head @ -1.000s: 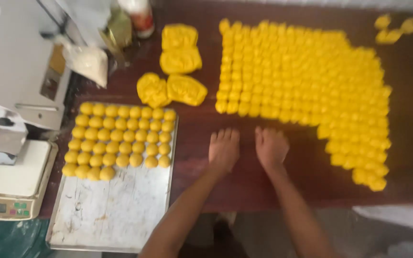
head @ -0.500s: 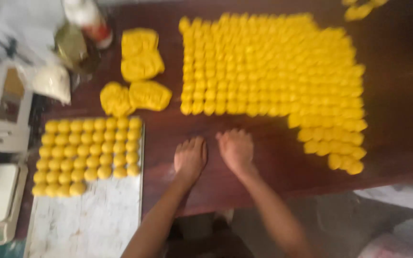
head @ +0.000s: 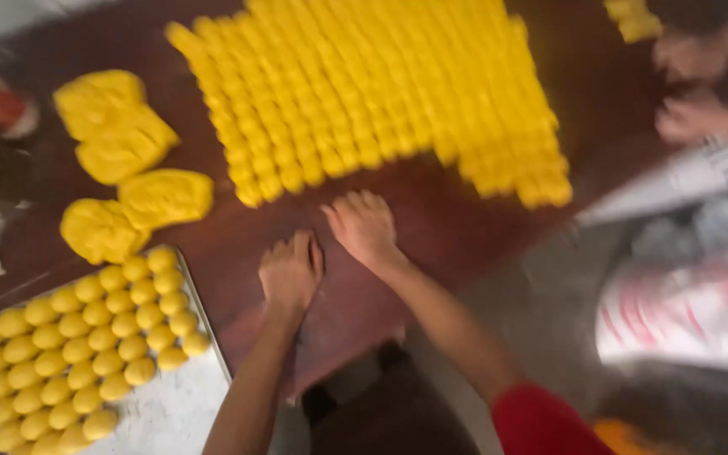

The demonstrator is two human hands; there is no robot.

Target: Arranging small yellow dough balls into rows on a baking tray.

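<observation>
Hands side by side, palms down on dark brown worktop point(head: 465, 227), near its front edge: left hand point(head: 290, 274) with fingers loosely curled and close together, pressed flat on the wood; right hand point(head: 364, 227) just beside it and a little further forward, fingers spread a bit wider, tips almost at the nearest row of dough pieces. Whether anything lies under either palm: cannot tell (blurred, nothing showing between the fingers).

Straight ahead of the hands, big block of small yellow dough pieces point(head: 381, 93) packed in tight rows, covering the middle of the worktop. To the left of that block, larger yellow dough lumps point(head: 120, 126), uncut, two further back and two nearer, touching in pairs. Nearer and left of the left hand, metal tray point(head: 162, 413) with yellow dough balls point(head: 86, 337) in neat rows filling its far part, floured bare metal at the near part. Tray edge close to the left forearm, not touching.

At the far right, another person's hands point(head: 693, 93) at the worktop edge, well apart from the two hands, with a few more yellow pieces point(head: 634, 17) beyond them. Lower right, white bag with red print point(head: 684, 312) off the worktop, blurred. Red sleeve point(head: 549, 421) on the right arm at the bottom edge
</observation>
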